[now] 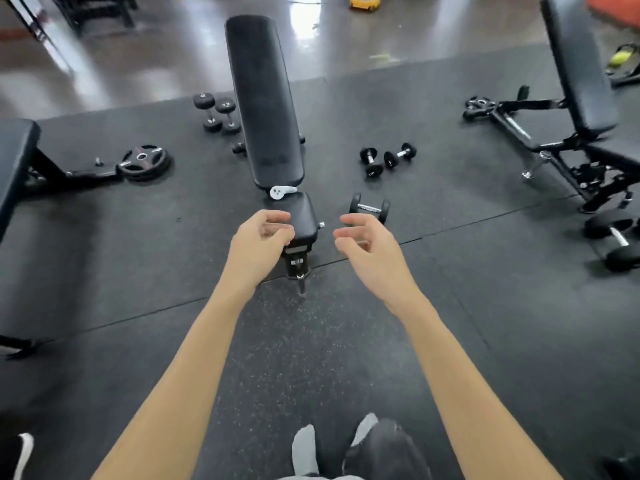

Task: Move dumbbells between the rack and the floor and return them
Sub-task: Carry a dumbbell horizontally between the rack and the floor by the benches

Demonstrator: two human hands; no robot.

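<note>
Both my arms reach forward over the black rubber floor. My left hand (258,242) and my right hand (367,244) are empty, with fingers loosely curled and apart. A small black dumbbell (369,207) lies on the floor just beyond my right hand. Two more small dumbbells (386,159) lie farther ahead on the right. A pair of dumbbells (217,112) stands left of the bench, and a larger dumbbell (614,240) lies at the far right. No rack is in view.
A black adjustable bench (265,98) stands straight ahead, with a white controller (281,192) on its seat gap. A weight plate (143,161) lies by the left bench (17,161). Another bench (581,81) stands at the right. My shoe (384,448) is below.
</note>
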